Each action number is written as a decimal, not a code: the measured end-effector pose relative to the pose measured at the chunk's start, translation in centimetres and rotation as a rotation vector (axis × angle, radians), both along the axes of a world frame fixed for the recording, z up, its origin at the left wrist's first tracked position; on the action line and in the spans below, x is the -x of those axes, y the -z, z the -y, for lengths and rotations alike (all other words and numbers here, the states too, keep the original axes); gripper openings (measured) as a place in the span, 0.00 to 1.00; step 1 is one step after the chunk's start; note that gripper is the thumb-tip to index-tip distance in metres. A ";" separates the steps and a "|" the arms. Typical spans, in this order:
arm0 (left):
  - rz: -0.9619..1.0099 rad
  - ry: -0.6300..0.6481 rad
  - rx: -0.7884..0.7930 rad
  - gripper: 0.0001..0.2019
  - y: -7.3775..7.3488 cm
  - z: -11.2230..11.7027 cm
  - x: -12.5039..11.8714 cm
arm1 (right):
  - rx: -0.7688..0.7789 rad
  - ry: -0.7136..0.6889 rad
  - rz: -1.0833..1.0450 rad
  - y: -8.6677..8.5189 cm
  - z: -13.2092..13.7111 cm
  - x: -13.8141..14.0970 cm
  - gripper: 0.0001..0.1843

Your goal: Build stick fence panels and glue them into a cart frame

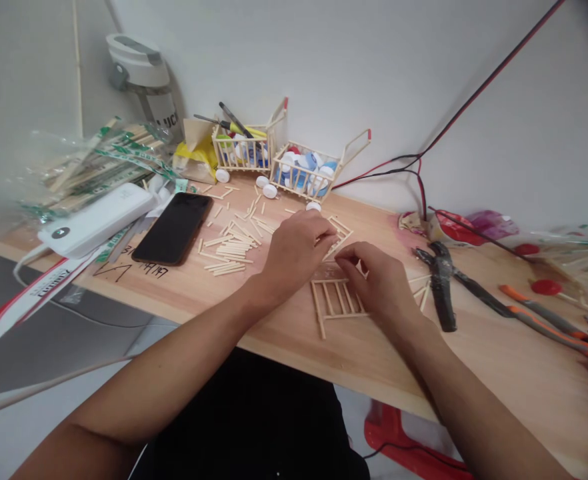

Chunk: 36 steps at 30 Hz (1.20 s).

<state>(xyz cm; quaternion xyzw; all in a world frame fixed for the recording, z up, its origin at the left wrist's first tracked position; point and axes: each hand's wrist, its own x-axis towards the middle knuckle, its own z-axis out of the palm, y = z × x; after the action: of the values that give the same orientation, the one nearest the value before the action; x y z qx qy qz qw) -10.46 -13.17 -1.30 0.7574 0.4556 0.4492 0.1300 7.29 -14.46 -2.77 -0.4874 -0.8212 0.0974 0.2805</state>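
We see a small ladder-like stick frame [338,301] — 2 long pale rails with short rungs between — lying flat on the table [474,360] just beside our right hand [385,288], whose fingers bend over its far end. Our left hand [294,255] curls onto a second frame [344,235]; whether either grip is clamped we cannot tell. The table is pale wood, strewn with loose sticks [231,248], a phone [174,228] and pliers [441,287], against a white wall [324,60].

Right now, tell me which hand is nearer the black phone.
Left. The left hand sits just past the loose sticks beside the black phone; the right hand is farther right, on the stick frame.
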 end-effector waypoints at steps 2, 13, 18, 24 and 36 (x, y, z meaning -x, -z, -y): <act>-0.003 0.001 -0.003 0.05 0.0 0.0 0.0 | 0.002 0.028 -0.024 0.1 -0.2 -0.1 0.05; -0.021 -0.008 -0.006 0.06 -0.2 0.0 -0.1 | 0.084 0.031 -0.071 0.6 -0.8 0.7 0.07; -0.008 -0.004 -0.012 0.06 0.0 0.0 -0.1 | 0.077 0.043 -0.009 0.2 -0.4 0.2 0.07; -0.001 -0.004 -0.016 0.06 0.0 0.0 -0.1 | 0.079 0.027 -0.007 -0.3 0.1 0.0 0.06; -0.004 -0.002 -0.012 0.06 -0.1 0.0 -0.1 | 0.070 -0.011 -0.033 -0.5 0.5 0.4 0.06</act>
<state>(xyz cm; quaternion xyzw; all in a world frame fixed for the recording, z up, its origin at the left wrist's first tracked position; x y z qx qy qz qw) -10.35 -13.16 -1.24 0.7585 0.4540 0.4507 0.1241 6.94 -14.97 -2.27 -0.4908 -0.8150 0.1356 0.2765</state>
